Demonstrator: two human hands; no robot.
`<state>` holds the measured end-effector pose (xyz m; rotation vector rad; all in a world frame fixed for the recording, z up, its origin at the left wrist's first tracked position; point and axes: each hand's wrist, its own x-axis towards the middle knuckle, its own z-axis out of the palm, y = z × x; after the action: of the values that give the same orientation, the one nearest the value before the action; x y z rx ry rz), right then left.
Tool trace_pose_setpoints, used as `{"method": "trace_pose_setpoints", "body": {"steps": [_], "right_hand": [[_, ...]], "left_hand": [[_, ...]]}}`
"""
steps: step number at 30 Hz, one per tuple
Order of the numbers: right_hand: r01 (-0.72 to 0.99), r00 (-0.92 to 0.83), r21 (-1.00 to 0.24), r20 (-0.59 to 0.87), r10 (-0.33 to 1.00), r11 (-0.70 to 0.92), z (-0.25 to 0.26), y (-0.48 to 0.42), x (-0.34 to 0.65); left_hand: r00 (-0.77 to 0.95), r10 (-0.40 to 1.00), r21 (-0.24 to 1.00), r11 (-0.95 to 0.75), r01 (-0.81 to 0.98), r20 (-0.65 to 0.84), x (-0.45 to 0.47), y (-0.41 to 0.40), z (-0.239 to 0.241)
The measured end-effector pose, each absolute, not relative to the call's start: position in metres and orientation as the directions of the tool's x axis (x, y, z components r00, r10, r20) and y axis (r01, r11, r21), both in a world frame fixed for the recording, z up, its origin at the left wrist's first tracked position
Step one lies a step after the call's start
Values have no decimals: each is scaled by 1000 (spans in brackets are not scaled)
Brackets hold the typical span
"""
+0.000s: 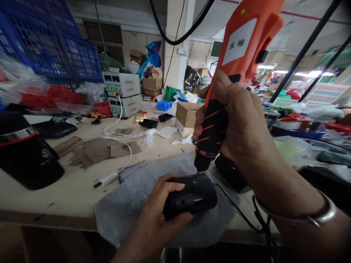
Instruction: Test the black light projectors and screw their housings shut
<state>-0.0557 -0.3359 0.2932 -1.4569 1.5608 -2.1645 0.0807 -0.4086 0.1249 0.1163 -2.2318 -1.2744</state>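
Two elec. units [128, 86] behind; L fingers [170, 187] grip blk housing [193, 199] over cloth [120, 215], R fingers [199, 122] driver [214, 127].

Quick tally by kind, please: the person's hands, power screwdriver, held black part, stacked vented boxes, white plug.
Left hand and right hand: 2
Power screwdriver: 1
Held black part: 1
Upper vented box and lower vented box: 2
White plug: 1
Total: 7
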Motion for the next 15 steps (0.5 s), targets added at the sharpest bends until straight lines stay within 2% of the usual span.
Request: {"method": "trace_pose_setpoints", "body": {"steps": [7, 10, 15], "right_hand": [[-450, -517, -759, 651, -556, -471, 292, -333, -52], [-495, -513, -758, 649, -562, -424, 290, -329, -46], [-570, -584, -715, 699, -413, -404, 287, -326, -40]], "left_hand": [[-824, -330, 787, 582, 206, 460, 79, -410, 122], [-817, -318, 764, 610, 212, 480, 78, -411, 119], [-815, -348, 753, 640, 155, 463, 76, -411, 119]]}}
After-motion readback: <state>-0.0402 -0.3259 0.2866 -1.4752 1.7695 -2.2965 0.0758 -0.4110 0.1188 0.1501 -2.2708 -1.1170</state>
